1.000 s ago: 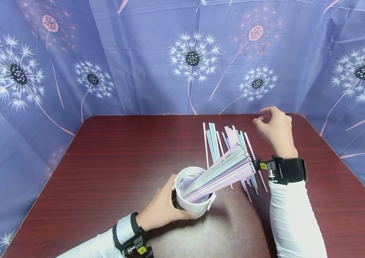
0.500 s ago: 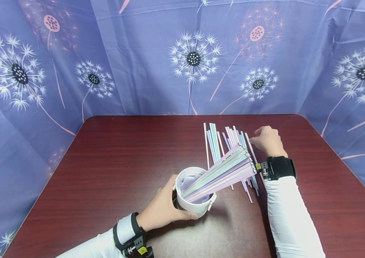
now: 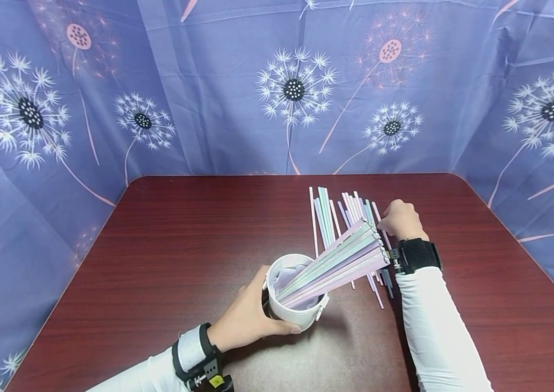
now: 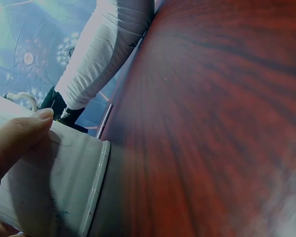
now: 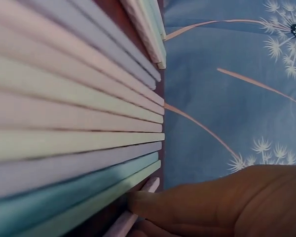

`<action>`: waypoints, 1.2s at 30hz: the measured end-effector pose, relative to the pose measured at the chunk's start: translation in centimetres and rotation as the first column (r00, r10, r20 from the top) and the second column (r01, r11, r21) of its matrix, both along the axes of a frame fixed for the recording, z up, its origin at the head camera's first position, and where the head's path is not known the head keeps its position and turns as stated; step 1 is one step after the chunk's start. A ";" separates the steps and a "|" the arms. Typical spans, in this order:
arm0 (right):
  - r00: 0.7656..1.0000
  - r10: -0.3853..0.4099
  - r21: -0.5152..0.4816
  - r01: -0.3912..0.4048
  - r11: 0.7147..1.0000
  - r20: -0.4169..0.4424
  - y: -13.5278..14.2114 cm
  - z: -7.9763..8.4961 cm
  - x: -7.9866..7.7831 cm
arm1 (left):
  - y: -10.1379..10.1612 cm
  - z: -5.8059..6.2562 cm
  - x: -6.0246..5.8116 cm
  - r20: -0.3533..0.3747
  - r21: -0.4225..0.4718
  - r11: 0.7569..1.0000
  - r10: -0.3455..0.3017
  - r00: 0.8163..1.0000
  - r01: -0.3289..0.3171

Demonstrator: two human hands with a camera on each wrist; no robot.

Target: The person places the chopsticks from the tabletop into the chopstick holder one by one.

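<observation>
Backdrop cloth (image 3: 218, 103), blue with printed dandelion heads, spans the rear and both sides of the work area. Table (image 3: 194, 218): dark red wood-grain top, rear edge adjoining the cloth. White sleeves (image 3: 445, 326) cover both forearms. Loose sticks (image 3: 325, 215), slim and pastel (pink, mint, lilac, off-white), lie on the table at right of center, near ends toward the wearer, in two groups. Stick bundle (image 3: 333, 267), in matching colors, stands in the bucket and leans right, its upper ends above the loose sticks. Bucket (image 4: 76, 173), white, sits tilted at front center, a pale lilac lining (image 3: 284, 276) visible inside its rim.

Left hand (image 3: 245, 324) grips the bucket from the left, thumb along the near wall. Right hand (image 3: 401, 219) is closed in a pinch at the far end of the rightmost stick. Black wrist bands (image 3: 419, 255) encircle both wrists. Pink stick (image 5: 121, 224), a single unit, is held at the right thumb, just beside a mint stick (image 5: 103, 195) in the loose row.
</observation>
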State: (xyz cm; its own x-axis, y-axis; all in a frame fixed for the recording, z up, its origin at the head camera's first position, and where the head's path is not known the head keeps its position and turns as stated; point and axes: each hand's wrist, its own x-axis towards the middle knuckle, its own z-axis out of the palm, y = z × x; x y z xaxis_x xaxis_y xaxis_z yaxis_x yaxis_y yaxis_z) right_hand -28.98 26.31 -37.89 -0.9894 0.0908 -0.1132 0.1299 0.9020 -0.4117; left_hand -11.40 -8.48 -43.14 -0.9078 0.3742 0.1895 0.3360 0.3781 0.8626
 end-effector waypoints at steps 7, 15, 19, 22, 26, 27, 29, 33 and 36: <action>1.000 0.004 0.011 -0.004 1.000 0.000 0.0 -0.1 -0.1 | 0.1 0.1 0.0 -0.004 0.006 1.000 -0.003 1.000 0.003; 1.000 -0.006 0.002 0.006 1.000 0.005 0.5 0.5 0.2 | 0.1 0.0 0.0 -0.007 0.003 1.000 0.000 1.000 0.000; 0.998 -0.009 -0.007 0.009 1.000 -0.059 0.6 1.6 0.6 | 0.1 0.0 0.0 -0.003 0.009 1.000 -0.002 1.000 0.002; 0.990 -0.005 -0.013 0.003 1.000 -0.141 0.4 2.8 1.1 | 0.1 0.1 0.1 -0.001 0.006 1.000 0.002 1.000 -0.002; 0.964 -0.011 -0.023 0.005 1.000 -0.267 0.0 4.6 1.8 | 0.1 0.2 0.2 -0.002 -0.004 1.000 0.009 1.000 -0.009; 0.951 -0.011 -0.022 0.004 1.000 -0.309 -0.2 5.1 2.1 | 0.1 0.2 0.2 -0.005 -0.005 1.000 0.007 1.000 -0.008; 0.924 -0.017 -0.029 0.007 1.000 -0.382 -0.6 6.2 2.7 | 0.1 0.3 0.2 -0.002 -0.004 1.000 0.009 1.000 -0.009; 0.841 -0.044 -0.061 0.013 0.998 -0.540 -1.6 8.6 4.4 | 0.1 0.4 0.2 0.004 0.007 1.000 0.003 1.000 -0.003; 0.745 -0.088 -0.110 0.020 0.994 -0.662 -2.5 10.4 6.0 | 0.1 0.5 0.2 0.009 0.014 1.000 0.000 1.000 0.000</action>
